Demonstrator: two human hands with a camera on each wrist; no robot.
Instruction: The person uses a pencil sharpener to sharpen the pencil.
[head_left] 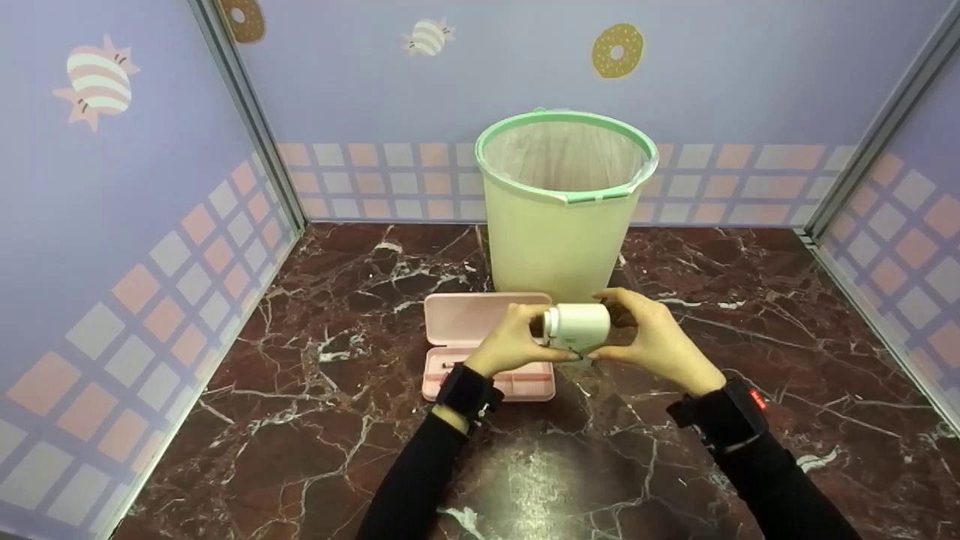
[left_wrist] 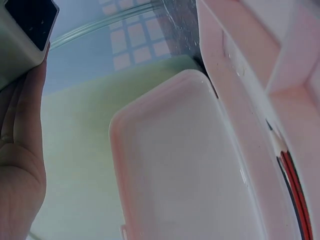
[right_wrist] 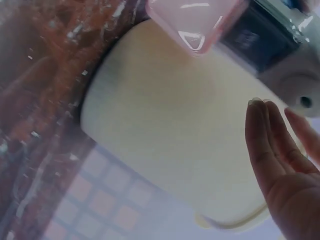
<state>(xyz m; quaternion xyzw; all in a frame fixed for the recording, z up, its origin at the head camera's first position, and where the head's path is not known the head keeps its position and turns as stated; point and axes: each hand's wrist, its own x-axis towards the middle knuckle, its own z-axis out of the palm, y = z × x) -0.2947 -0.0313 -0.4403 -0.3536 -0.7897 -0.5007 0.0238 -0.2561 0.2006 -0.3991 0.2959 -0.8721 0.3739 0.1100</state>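
Observation:
Above the pencil case, both hands hold a small white electric pencil sharpener. The fingers and thumb of my left hand grip its left part; the left wrist view shows that hand below a dark panel on the sharpener. My right hand holds the right end between thumb and fingers. In the right wrist view its fingers lie close to the end, where a small round hole shows. The pink pencil case lies with its lid raised, and red and black pencils inside.
Right behind the case stands a tall pale green bin with a green rim and a clear liner. The dark red marbled tabletop is bounded by patterned panels at the back and on both sides.

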